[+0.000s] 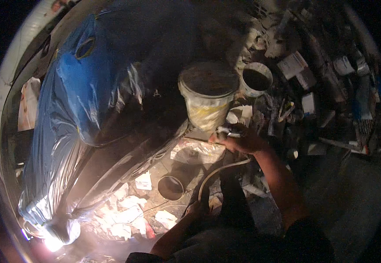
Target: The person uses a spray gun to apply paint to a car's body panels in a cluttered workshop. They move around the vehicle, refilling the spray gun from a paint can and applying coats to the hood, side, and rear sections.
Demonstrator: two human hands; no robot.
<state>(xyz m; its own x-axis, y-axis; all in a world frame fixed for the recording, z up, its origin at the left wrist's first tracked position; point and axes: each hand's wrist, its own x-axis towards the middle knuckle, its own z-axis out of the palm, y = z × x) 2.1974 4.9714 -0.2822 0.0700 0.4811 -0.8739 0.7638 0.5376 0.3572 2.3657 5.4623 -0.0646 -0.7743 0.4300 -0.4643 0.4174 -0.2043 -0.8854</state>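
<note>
My right hand [248,141] is closed around a dark object with a shiny metal part [229,132]. Its exact kind is unclear in the shade. Just beyond it stands a pale bucket [208,113] with yellow smears, and a flat grey edge shows below the bucket. A thin pale hose [216,170] bends from below my right hand down to my left hand [195,211]. The left fingers are closed at the hose's lower end and partly in shadow. Under the hose, at the left, an open round tube or can [170,187] rests on the floor.
Blue plastic sheeting [85,87] drapes a large form at the left, by a bright lamp [59,234]. A second bucket [257,79] stands behind the first. Crumpled paper [127,210] litters the floor. Boxes [292,65], a brush [363,116] and other clutter lie to the right.
</note>
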